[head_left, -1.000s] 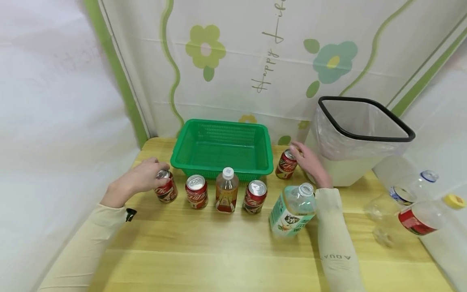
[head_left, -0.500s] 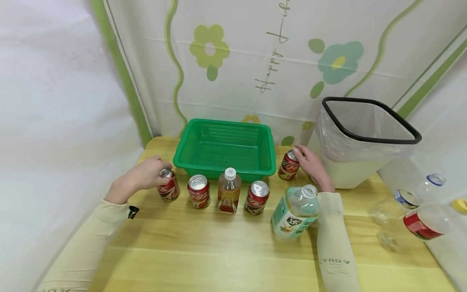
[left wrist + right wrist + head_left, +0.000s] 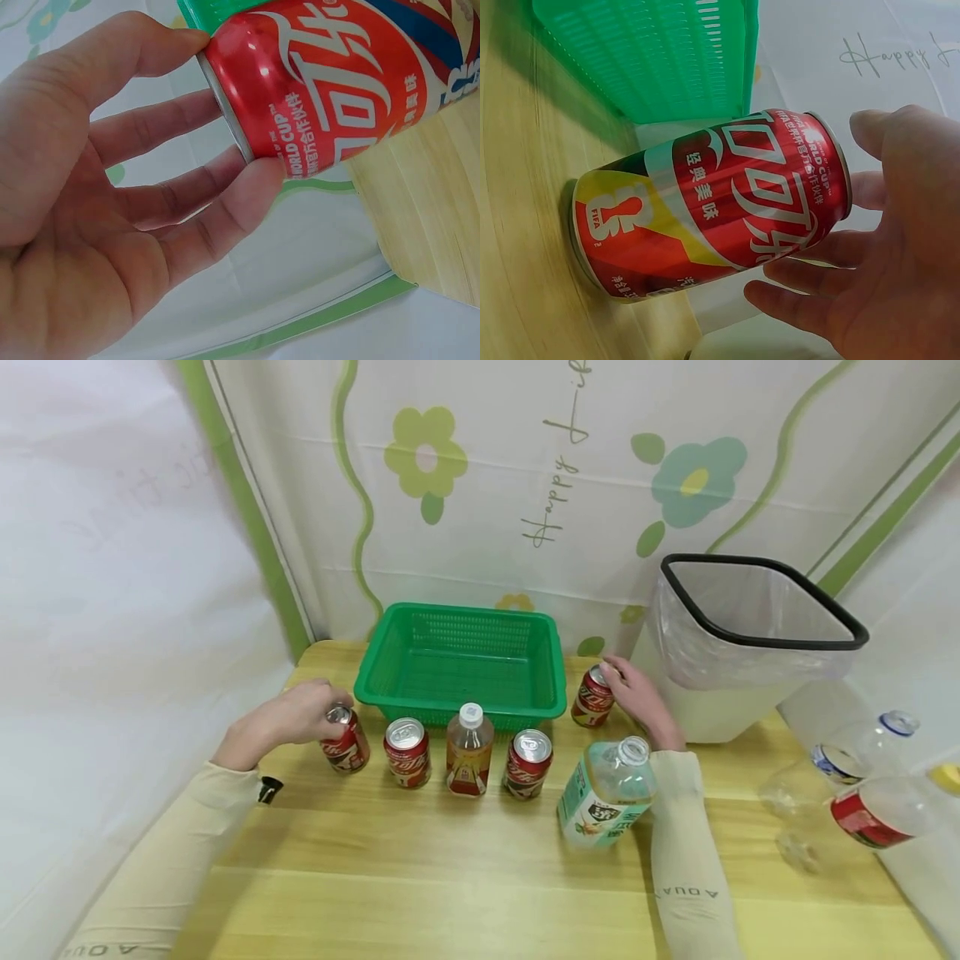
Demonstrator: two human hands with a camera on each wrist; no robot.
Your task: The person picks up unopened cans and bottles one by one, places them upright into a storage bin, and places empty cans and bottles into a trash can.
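At the left end of the row, my left hand [image 3: 300, 714] holds a red soda can [image 3: 347, 747] by its top. In the left wrist view the thumb and fingertips spread around the rim of this can [image 3: 330, 82]. My right hand [image 3: 637, 693] is at the top of another red soda can [image 3: 592, 700], upright between the basket and the bin. The right wrist view shows fingertips around the upper end of that can [image 3: 712, 202], the thumb near its rim. Between the hands stand two more red cans [image 3: 407, 756] and an amber drink bottle [image 3: 469, 756].
A green plastic basket [image 3: 460, 706] stands behind the row. At the back right is a lined bin [image 3: 697, 685] with a black rim. A large green-labelled bottle [image 3: 606, 797] stands beside the right forearm. Two clear bottles [image 3: 870, 814] are at the right table edge.
The view shifts slightly between frames. Both hands stay at their cans, and the cans, bottles and basket keep their places.
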